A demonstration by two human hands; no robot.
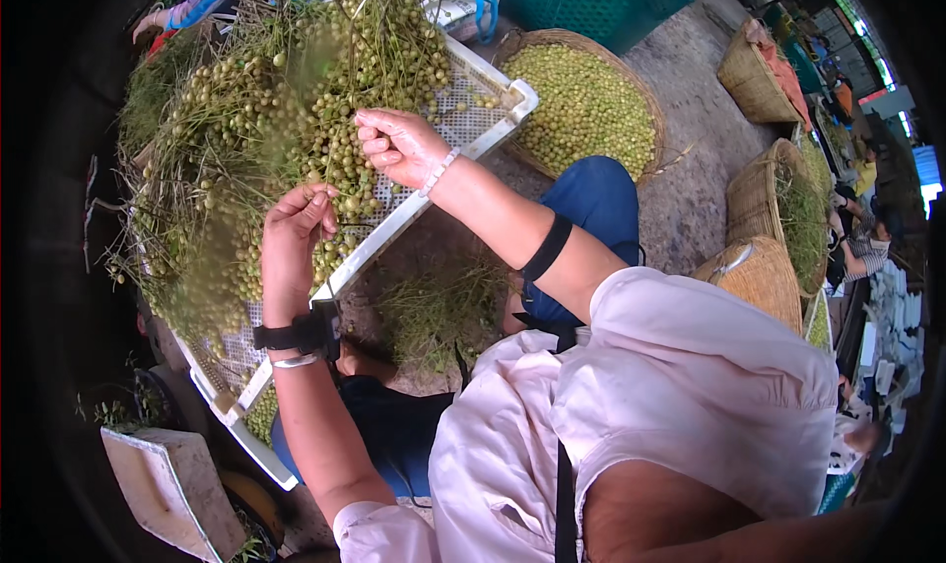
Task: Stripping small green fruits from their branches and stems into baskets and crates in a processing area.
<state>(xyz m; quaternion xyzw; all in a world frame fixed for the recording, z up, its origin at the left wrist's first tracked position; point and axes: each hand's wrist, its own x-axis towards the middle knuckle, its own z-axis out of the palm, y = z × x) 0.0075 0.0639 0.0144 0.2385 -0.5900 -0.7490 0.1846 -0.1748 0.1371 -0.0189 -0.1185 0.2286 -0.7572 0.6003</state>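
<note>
Bunches of small round yellow-green fruits [222, 94] on thin stems are heaped on a white perforated plastic tray [484, 94] in front of me. My left hand [299, 219], with a black strap at the wrist, pinches a thin stem between thumb and forefinger over the near side of the heap. A little farther out and to the right, my right hand [399, 145] has its fingers curled and their tips drawn together beside the fruits. Whether a stem is between those fingertips is too small to tell. Loose fruits lie on the tray's bare mesh.
A round wicker basket [584, 97] full of loose fruits stands right of the tray, near a green woven container [591, 5]. Stripped stems [443, 312] lie on the floor between my legs. More wicker baskets [754, 193] and people [865, 249] are at right; another person's arm [196, 9] reaches in at upper left.
</note>
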